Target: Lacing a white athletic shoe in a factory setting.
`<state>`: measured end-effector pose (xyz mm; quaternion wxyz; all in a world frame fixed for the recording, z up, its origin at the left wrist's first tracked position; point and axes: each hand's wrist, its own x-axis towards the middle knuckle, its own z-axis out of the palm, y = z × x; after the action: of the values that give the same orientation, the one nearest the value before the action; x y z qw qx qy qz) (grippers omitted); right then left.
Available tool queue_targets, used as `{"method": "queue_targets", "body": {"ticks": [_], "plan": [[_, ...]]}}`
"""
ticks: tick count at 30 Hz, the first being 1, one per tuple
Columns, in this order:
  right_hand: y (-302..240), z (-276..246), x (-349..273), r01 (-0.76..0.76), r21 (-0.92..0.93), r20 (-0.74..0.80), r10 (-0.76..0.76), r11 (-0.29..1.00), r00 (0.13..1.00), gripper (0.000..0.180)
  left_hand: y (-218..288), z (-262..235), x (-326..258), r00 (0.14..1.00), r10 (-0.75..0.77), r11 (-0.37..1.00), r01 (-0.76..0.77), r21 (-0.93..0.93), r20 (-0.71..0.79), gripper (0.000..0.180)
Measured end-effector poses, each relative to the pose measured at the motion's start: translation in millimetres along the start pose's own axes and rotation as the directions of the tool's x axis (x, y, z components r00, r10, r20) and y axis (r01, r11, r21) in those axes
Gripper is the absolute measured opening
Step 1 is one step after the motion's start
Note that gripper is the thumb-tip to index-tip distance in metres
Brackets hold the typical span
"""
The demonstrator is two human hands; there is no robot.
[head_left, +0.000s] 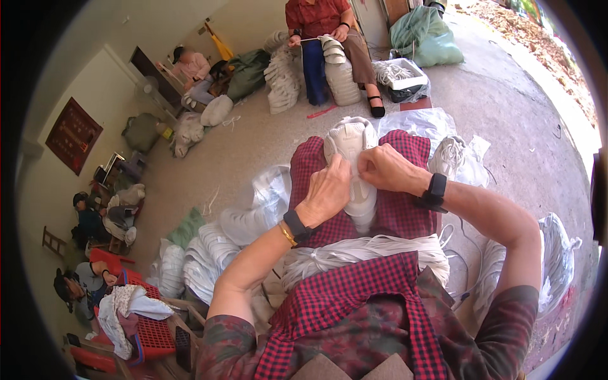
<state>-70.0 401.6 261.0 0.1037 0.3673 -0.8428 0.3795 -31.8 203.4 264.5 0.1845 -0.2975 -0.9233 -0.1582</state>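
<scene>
A whitish shoe upper point(350, 140) lies on my lap between my knees, its toe pointing away from me. My left hand point(327, 189) is at its left side, fingers closed in a pinch against the lacing area. Across from it, my right hand point(389, 168) is also closed, thumb and fingers pressed together at the right edge of the shoe upper. Whatever thin thing the fingertips pinch is too small to make out. Nearer my body, a thick bundle of white shoelaces point(367, 259) lies across my lap, over the red-and-black checked apron point(354, 285).
Stacked shoe uppers point(206, 256) and a clear plastic bag point(272, 190) lie to my left. Right of my knees is a laced shoe upper point(448, 156); farther right, a plastic-wrapped bundle point(556, 263). A red basket point(152, 329) holds cloth. A seated person point(316, 22) works ahead; others sit leftward.
</scene>
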Motion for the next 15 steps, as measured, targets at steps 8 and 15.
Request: {"method": "queue_targets", "body": {"ticks": [8, 15], "plan": [[-5.9, -26.6, -22.5, -0.138, -0.033, 0.114, 0.141, 0.99, 0.983, 0.022, -182.4, -140.9, -141.9, 0.953, -0.301, 0.772, 0.228, 0.593, 0.026, 0.023], [-4.4, -49.2, -28.0, -0.083, 0.026, 0.135, 0.079, 0.996, 0.988, 0.018, -273.0, -539.5, -437.4, 0.446, -0.584, -0.138, 0.769, 0.625, -0.678, 0.02]]}}
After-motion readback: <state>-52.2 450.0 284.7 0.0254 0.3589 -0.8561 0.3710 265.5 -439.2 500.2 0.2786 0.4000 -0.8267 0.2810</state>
